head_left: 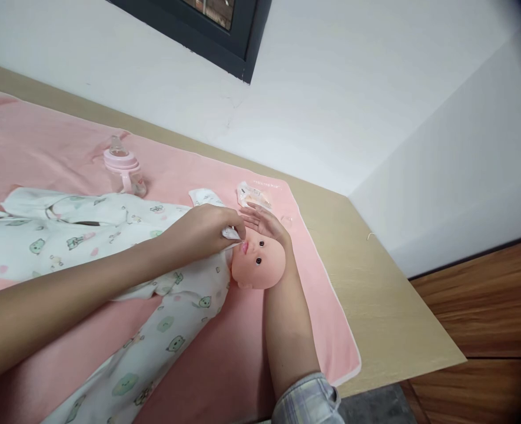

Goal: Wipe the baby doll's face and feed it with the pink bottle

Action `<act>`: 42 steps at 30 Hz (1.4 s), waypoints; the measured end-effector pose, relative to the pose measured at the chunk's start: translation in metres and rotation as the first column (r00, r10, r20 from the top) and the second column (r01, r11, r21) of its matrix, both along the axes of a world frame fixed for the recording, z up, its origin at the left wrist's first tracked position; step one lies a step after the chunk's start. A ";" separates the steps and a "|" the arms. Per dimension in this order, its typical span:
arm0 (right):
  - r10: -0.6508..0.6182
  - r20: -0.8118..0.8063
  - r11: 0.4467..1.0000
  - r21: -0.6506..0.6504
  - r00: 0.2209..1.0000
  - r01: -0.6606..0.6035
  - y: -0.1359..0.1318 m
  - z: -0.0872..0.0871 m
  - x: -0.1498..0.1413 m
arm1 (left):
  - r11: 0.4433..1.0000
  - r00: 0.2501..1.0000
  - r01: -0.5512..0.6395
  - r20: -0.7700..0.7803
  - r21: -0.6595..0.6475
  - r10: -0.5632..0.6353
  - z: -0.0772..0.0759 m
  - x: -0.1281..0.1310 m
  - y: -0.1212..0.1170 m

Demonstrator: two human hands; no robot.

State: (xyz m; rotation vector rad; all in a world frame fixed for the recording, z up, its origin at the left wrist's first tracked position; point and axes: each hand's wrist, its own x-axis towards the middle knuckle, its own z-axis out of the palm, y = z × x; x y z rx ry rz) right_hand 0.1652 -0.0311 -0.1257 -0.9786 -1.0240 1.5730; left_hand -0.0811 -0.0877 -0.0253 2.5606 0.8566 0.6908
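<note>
A baby doll lies on its back in a white one-piece suit (167, 318) with a green animal print. Its bare head (266, 265) rests on my right forearm near the wrist. My left hand (211, 232) reaches across the doll's chest and pinches a folded white wipe (231, 234), whose edge is at the doll's mouth. Beyond the head, my right hand (264, 222) lies open with the fingers stretched and the palm upward, close to a small clear packet (254, 195). Nothing is held in the right hand.
A pink-lidded baby bottle (125, 168) with a clear teat stands beyond the doll's legs. The pink mat (313, 318) covers much of the wooden table (375, 318). A white wall (295, 112) with a dark window frame (242, 44) borders the far edge.
</note>
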 end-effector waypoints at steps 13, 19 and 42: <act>0.012 0.016 1.000 0.010 1.000 -0.012 0.002 -0.004 0.002 | 1.000 0.998 -0.014 0.069 -0.014 0.015 -0.004 0.006 -0.003; 0.002 0.022 1.000 0.027 1.000 -0.003 0.000 -0.002 0.001 | 0.999 0.988 0.034 0.149 0.016 -0.037 -0.002 0.002 -0.002; -0.047 0.056 0.998 -0.042 0.997 0.049 -0.008 0.009 -0.004 | 0.998 0.987 0.064 0.148 -0.007 -0.063 -0.009 0.007 -0.008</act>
